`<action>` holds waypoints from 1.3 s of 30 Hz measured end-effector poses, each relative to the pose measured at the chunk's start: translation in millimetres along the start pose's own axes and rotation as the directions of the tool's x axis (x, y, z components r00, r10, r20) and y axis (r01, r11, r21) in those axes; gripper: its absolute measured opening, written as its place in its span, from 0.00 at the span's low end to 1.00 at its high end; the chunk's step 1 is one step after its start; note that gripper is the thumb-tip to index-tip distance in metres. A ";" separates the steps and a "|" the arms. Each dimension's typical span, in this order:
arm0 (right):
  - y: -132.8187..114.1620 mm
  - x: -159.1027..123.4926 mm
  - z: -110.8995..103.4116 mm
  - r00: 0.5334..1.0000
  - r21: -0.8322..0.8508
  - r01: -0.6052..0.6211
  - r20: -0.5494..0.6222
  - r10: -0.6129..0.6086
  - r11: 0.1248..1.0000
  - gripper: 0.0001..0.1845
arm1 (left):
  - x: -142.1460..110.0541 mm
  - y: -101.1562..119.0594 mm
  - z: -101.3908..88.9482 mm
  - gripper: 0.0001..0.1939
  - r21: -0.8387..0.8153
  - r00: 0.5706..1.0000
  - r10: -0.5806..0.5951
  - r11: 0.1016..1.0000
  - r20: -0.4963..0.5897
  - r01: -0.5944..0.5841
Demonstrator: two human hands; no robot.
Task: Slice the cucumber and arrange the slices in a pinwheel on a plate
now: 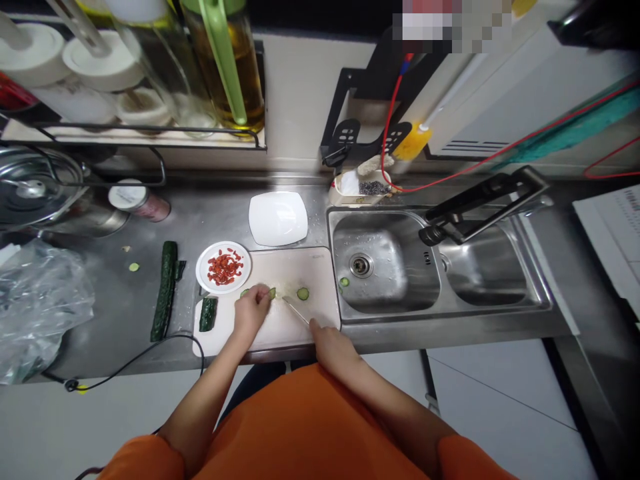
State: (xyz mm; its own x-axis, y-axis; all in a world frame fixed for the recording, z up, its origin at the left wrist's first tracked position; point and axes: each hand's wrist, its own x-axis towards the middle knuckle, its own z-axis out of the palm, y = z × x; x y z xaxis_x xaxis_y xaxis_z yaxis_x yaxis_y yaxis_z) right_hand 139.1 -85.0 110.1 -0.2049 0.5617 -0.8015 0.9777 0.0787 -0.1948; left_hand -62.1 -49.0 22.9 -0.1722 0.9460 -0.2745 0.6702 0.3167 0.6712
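Note:
My left hand point(253, 308) is closed over the middle of the white cutting board point(225, 340), pinching a cucumber slice point(273, 293) between thumb and fingers. In my right hand point(334, 345) is a knife point(296, 309), held by its handle at the board's right front, with its tip close to that slice. Another round cucumber slice point(303, 294) lies flat to the right, beyond the knife. A short cucumber piece point(208, 314) rests on the board's left side. Part of one more slice shows just behind my left fingers.
A white dish of red goji berries point(201, 268) overlaps the board's back left corner. Behind stands a square white plate point(279, 219). A long cucumber point(165, 291) lies left, near a plastic bag point(40, 307) and a black cable point(135, 357). The steel sink point(390, 293) adjoins the board's right.

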 end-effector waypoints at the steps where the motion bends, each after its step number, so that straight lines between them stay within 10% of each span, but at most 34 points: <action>1: 0.6 0.6 0.8 1.000 -0.002 0.000 0.000 0.000 1.000 0.24 | -1.0 -3.7 -6.2 0.08 -0.018 0.999 -0.038 0.999 -0.031 0.037; 7: 2.3 2.7 2.4 1.000 -0.002 0.001 0.002 -0.001 1.000 0.23 | -2.7 -32.6 -31.0 0.08 0.042 0.981 -0.151 0.987 -0.122 0.157; 13: 1.3 2.0 2.0 1.000 0.004 0.002 0.022 -0.003 1.000 0.23 | 0.7 -33.8 -29.2 0.08 0.243 0.967 0.100 0.969 -0.235 -0.041; 18: 0.7 2.1 4.7 1.000 0.014 -0.005 0.022 0.004 1.000 0.23 | 28.2 5.3 -15.6 0.10 0.071 0.937 0.333 0.937 0.108 -0.342; 26: -0.7 1.4 8.4 1.000 -0.011 -0.001 -0.030 0.001 1.000 0.21 | 69.2 68.8 35.5 0.13 0.072 0.580 0.447 0.748 0.681 -0.660; 39: 3.5 2.6 12.1 0.999 0.013 0.004 -0.043 -0.004 1.000 0.22 | 60.3 77.9 35.2 0.14 0.211 0.570 0.348 0.688 0.744 -0.695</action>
State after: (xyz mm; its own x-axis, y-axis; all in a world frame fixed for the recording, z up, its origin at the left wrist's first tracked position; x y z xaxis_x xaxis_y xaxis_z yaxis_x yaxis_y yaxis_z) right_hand 141.4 -93.3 100.5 -0.2064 0.5961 -0.7760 0.9761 0.0702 -0.2057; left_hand 5.1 30.3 34.4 0.6722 0.5992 -0.4349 0.7327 -0.4540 0.5070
